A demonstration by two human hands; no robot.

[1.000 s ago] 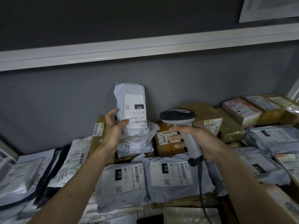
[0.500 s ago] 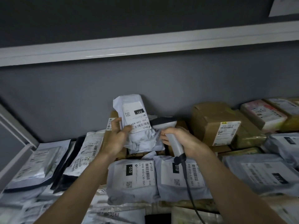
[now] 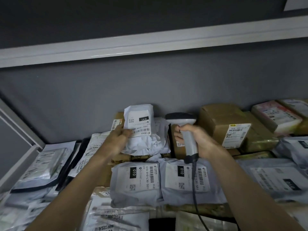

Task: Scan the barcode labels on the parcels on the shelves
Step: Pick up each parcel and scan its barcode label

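Both hands are working over the shelf. Right hand (image 3: 198,140) is gripping the handle of the barcode scanner (image 3: 186,130), fingers curled fully round it, with the scanner head pointing away toward the back wall (image 3: 150,87) and its cable (image 3: 195,189) hanging down across the parcels. Left hand (image 3: 119,139) is holding the white parcel (image 3: 140,125) marked 231 at its lower left edge, thumb lying on the label; how the remaining fingers are sitting behind it cannot be told. That parcel is standing upright, label facing the camera, just left of the scanner head and resting on a crumpled white bag (image 3: 146,145).

Nearer than the scanner, two grey parcels (image 3: 136,180) marked 010 are lying side by side, labels up. Left of the scanner, flat plastic mailers (image 3: 41,165) are leaning in a row. Right of the scanner, a brown carton (image 3: 223,124) with a yellow-edged label is sitting close to the wall, and a pink-printed box (image 3: 275,115) is lying beyond it.
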